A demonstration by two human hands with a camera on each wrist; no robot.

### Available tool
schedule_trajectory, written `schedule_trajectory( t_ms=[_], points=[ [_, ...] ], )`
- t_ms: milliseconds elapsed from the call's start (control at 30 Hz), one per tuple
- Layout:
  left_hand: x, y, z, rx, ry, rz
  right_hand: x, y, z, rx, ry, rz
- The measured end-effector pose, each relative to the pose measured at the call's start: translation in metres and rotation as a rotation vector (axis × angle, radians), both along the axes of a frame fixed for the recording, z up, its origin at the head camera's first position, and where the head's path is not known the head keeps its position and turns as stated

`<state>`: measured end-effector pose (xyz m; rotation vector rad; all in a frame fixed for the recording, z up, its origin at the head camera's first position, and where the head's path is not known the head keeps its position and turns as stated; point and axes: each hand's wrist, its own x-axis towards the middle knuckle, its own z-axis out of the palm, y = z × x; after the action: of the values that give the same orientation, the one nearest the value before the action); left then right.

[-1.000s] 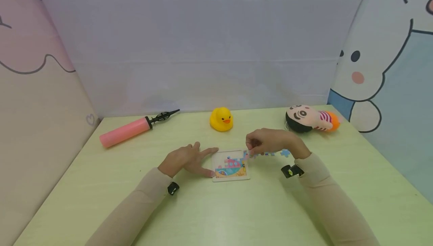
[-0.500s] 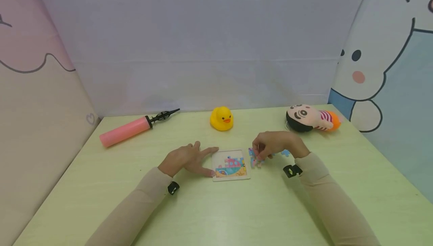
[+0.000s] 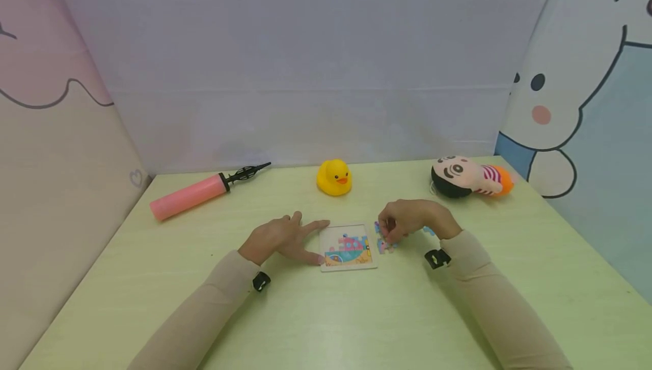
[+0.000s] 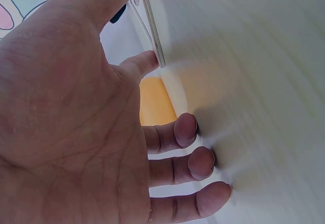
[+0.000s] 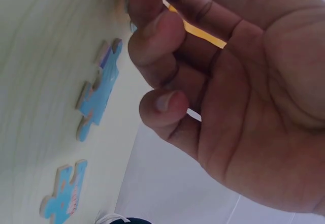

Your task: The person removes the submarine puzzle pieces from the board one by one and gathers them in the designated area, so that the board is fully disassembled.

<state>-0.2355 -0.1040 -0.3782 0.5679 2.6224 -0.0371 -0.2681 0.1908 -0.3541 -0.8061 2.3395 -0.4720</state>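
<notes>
A small framed jigsaw board [image 3: 351,269] lies mid-table, its lower part filled with a sea picture and its upper part showing bare backing. My left hand [image 3: 285,240] is at its left side, thumb and forefinger spread and touching the frame's edge; in the left wrist view the other fingertips [image 4: 201,163] rest on the table. Just right of the board, my right hand [image 3: 410,217] pinches a pink-and-blue jigsaw piece [image 3: 384,246] between thumb and forefinger, low over the table. Another piece [image 3: 377,227] lies behind it. The right wrist view hides the pinching tips.
Loose blue jigsaw pieces [image 5: 101,94] lie under and beyond the right hand, one [image 3: 429,231] near that wrist. Along the back stand a pink hand pump [image 3: 191,196], a yellow rubber duck [image 3: 334,178] and a doll-like toy [image 3: 466,177]. A white backdrop closes off the far edge.
My right hand has moved from the board's upper right corner rightward and slightly nearer me, bringing the pink-and-blue piece down beside the board. The left hand has stayed put.
</notes>
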Motion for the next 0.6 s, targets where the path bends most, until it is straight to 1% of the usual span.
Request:
schedule_trajectory(
  t_ms=[233,333,500,600],
  points=[
    [0.0,0.0,0.0,0.0,0.001,-0.001,0.0,0.001,0.002,0.019,0.029,-0.033],
    [-0.001,0.0,0.0,-0.002,0.005,-0.003,-0.001,-0.001,0.002,0.008,0.047,-0.027],
    [0.0,0.0,-0.001,-0.003,0.009,-0.008,0.001,-0.006,0.0,-0.03,0.049,-0.017],
    [0.0,0.0,0.0,0.0,0.008,-0.002,0.002,-0.011,-0.001,-0.041,0.056,0.004]
  ],
)
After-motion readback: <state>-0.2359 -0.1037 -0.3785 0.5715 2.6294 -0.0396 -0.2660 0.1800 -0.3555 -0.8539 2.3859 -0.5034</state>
